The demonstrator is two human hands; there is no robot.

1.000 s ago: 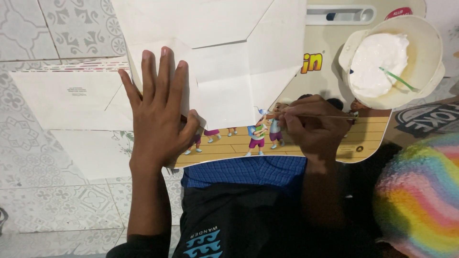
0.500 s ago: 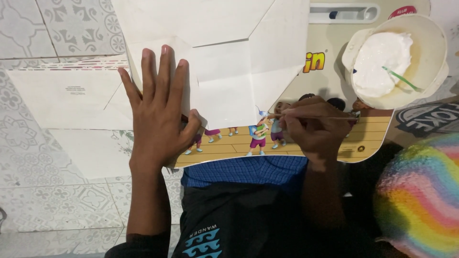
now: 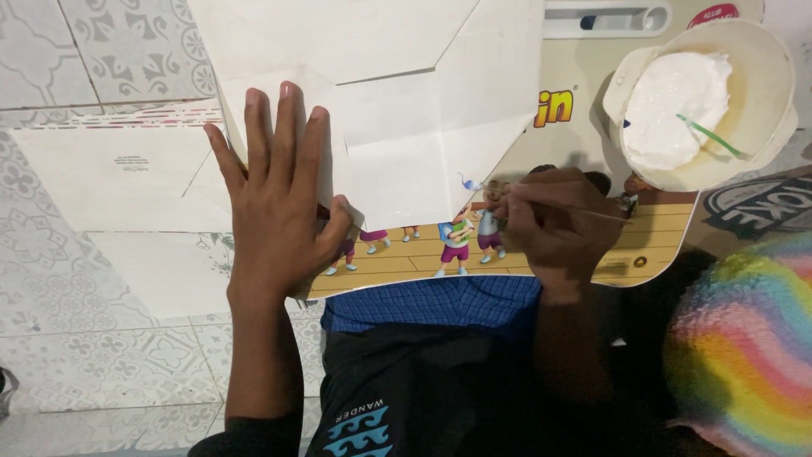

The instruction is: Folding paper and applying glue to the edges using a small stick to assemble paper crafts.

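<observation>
- The left hand [image 3: 279, 203] is laid flat with its fingers spread on a folded white paper sheet [image 3: 397, 110]; it seems to be pressed there so that the sheet is kept from sliding.
- The right hand [image 3: 554, 224] is closed in a pinch around a thin stick-like tool [image 3: 592, 209], held low and nearly level; its tip appears to be brought to the paper's lower right edge, just beside the fingers.
- The paper is creased into angled flaps, with one diagonal fold running up and away from the right hand; no print is seen on the upper faces.
- Beneath both hands a small lap desk with a colourful cartoon picture [image 3: 507, 262] is set as a firm working surface over the person's legs.
- Up and to the right of the right hand, a cream plastic bowl of white paste [image 3: 698, 101] is kept within easy reach; a thin green stick [image 3: 710, 137] rests in it.
- To the left of the left hand, a flat white envelope-shaped paper [image 3: 118, 173] lies on the patterned tile floor [image 3: 59, 51].
</observation>
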